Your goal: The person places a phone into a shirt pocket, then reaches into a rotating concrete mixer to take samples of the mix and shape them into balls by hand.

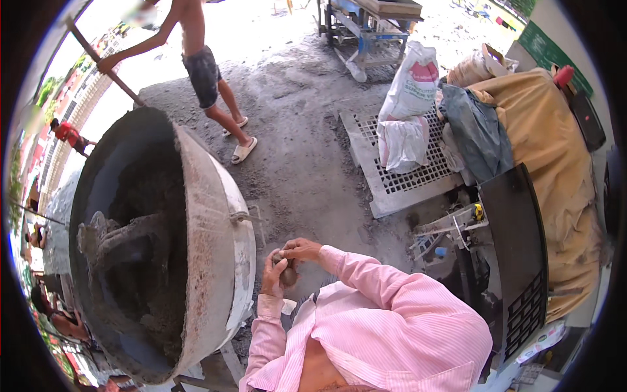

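the left hand (pixel 271 279) and right hand (pixel 302 250) hold a grey-brown lump (pixel 288 277) in curled fingers, seven o'clock from the view's centre; a slack grip could drop it. at its nine o'clock, the mixer drum (pixel 219 251), if turned, could knock the left hand.

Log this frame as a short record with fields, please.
Left hand: holding a small roundish object, kind unclear
Right hand: fingers at that object, grip unclear
Left of hands: large round drum
Upper right: white sack on grated panel
Co-worker: person upper left, holding long pole
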Tool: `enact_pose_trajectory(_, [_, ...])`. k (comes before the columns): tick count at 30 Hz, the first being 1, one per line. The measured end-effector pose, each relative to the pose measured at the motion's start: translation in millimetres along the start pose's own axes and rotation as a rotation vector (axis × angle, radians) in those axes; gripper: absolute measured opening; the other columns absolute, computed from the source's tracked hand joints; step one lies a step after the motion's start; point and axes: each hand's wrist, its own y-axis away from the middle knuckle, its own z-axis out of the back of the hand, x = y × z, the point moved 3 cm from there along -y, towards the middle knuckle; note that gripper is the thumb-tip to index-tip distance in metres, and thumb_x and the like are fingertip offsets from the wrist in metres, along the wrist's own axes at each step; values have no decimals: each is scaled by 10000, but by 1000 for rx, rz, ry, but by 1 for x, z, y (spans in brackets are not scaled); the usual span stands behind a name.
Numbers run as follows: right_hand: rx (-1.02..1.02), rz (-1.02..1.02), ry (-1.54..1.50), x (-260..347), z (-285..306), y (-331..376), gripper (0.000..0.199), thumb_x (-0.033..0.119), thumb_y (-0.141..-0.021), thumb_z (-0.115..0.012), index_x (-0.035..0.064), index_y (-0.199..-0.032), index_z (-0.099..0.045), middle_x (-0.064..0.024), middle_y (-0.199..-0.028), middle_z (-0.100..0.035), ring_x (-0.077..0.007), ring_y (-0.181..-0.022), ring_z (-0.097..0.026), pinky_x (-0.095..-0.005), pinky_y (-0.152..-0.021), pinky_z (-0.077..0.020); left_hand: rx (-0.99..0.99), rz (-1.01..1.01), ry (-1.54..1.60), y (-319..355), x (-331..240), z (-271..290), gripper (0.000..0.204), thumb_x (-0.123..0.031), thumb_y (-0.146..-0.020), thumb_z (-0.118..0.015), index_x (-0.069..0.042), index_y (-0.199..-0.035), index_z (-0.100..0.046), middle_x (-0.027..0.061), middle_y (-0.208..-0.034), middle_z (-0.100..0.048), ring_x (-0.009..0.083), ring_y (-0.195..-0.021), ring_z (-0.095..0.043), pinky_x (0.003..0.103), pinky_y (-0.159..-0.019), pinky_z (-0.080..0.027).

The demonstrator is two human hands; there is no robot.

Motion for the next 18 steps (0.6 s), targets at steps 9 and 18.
enact_pose_trajectory(9, [-346,-241,-441,-113,88,18,514,516,-920,-567,81,-1184,-633,-101,-1034,-712,-191,-819,-684,-331,-627,-489,-249,653,-99,-62,101,72,324,-341,-859,-617,-81,-1044,-557,152,-864,-649,298,-689,-665,386,-493,-536])
enact_pose_trajectory(18, [-1007,-73,-970,-174,196,156,308,396,-922,-582,110,-1016,-648,-66,-830,-728,-153,-609,-665,-294,-500,-458,562,-3,229,-202,-67,-349,766,-566,-845,-662,-31,-1337,-421,242,-1296,-489,365,-1247,-479,476,-1050,-437])
